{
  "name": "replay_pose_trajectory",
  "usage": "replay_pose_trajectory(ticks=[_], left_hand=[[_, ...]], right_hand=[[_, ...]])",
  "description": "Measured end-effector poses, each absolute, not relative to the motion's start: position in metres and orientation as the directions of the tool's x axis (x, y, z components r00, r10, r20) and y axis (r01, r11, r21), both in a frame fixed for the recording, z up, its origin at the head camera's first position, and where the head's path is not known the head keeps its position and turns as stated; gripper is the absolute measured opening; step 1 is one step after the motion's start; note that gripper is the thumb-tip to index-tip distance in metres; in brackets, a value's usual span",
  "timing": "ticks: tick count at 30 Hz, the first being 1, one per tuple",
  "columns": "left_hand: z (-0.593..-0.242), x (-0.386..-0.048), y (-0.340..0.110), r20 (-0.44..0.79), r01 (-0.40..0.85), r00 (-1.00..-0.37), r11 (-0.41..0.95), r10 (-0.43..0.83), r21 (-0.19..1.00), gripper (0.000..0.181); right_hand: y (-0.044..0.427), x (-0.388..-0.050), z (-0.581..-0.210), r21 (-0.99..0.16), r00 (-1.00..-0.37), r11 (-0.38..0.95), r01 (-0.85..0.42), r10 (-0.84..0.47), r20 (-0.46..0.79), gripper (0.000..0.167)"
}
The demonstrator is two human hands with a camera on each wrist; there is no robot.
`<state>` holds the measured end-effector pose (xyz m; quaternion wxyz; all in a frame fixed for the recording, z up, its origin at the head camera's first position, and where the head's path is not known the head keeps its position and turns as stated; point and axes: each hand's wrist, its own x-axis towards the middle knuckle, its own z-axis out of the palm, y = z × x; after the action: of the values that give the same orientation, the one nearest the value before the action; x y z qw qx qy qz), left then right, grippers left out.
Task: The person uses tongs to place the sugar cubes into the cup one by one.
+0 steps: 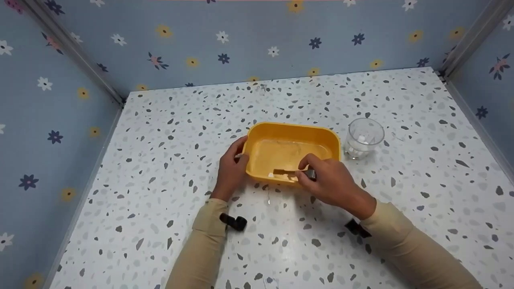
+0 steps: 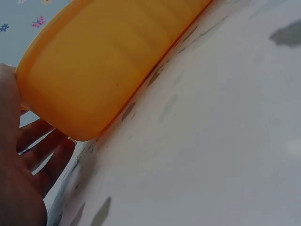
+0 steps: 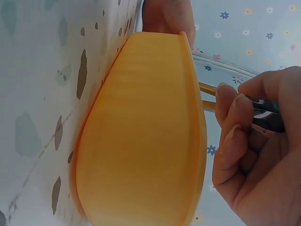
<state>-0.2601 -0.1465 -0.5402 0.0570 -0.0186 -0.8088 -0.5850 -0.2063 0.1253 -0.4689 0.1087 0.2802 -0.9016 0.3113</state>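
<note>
A yellow plastic tub (image 1: 281,154) sits in the middle of the table. My left hand (image 1: 232,170) grips its left end, thumb at the rim and fingers along the outside. Above the tub's near side, my right hand (image 1: 331,182) pinches metal tweezers (image 1: 284,171), whose tips point left and down into the tub. Two separate prongs of the tweezers (image 3: 268,117) show in the right wrist view. Small white pieces (image 1: 271,175) lie along the near inside edge. The tub wall hides the tips in both wrist views.
A clear glass (image 1: 366,138) with white pieces in its bottom stands right of the tub. Flower-patterned blue panels (image 1: 261,40) border the speckled white table (image 1: 180,140) at the back and sides. Each sleeve carries a black strap mount (image 1: 234,222).
</note>
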Motion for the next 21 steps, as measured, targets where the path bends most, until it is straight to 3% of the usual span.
replay_pose_trajectory(ticks=[21], left_hand=[[-0.5412, -0.2576, -0.1474, 0.137, 0.118, -0.99, 0.301, -0.041, 0.946, 0.043]], right_hand=[[0.119, -0.2031, -0.4736, -0.498, -0.789, 0.612, -0.614, -0.494, 0.366, 0.015]])
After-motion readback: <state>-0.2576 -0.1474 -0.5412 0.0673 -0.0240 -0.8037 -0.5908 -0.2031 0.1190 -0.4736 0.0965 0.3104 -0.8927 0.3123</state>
